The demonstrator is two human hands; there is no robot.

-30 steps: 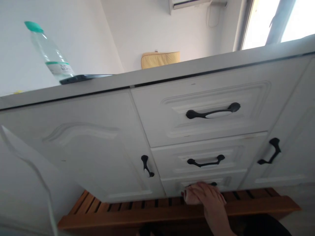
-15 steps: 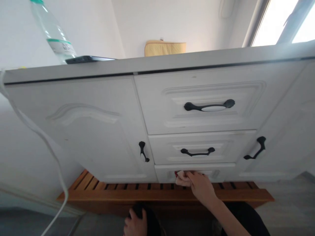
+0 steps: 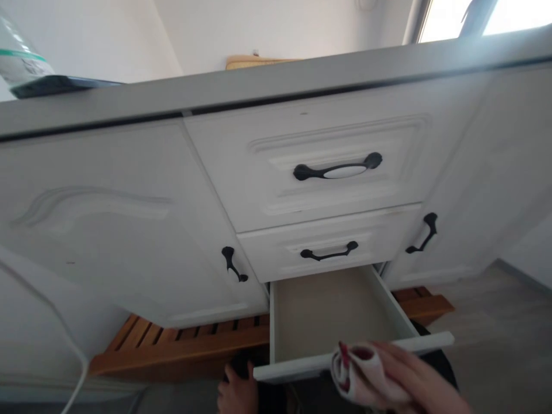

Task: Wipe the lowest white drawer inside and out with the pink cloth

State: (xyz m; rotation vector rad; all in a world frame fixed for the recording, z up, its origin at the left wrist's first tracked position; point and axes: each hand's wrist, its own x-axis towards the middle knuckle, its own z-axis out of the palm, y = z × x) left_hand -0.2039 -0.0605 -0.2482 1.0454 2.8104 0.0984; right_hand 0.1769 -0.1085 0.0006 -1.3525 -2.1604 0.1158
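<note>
The bottom drawer (image 3: 297, 368) of a white cabinet is pulled out, and its pale inside shows nothing lying in it. At the drawer's front edge, my right hand (image 3: 416, 374) is closed round a bunched, rolled pinkish-white cloth (image 3: 366, 376) with dark red parts. The cloth covers part of the drawer front; whether my fingers also touch the drawer's handle is hidden. Low in the view, my left hand (image 3: 238, 392) rests over a dark rounded shape that looks like my knee, its thumb and fingers apart, left of the drawer front.
Two shut drawers with black handles (image 3: 338, 168) sit above, between cabinet doors (image 3: 107, 241). A slatted wooden platform (image 3: 172, 351) lies beneath. On the countertop (image 3: 259, 80) are a dark flat device (image 3: 56, 85) and a bottle (image 3: 21, 63). A white cable (image 3: 47, 305) hangs at left.
The bottom drawer was shut and is now pulled out towards me. My right hand with the cloth has come nearer and to the right. My left hand stays in place; the view has shifted.
</note>
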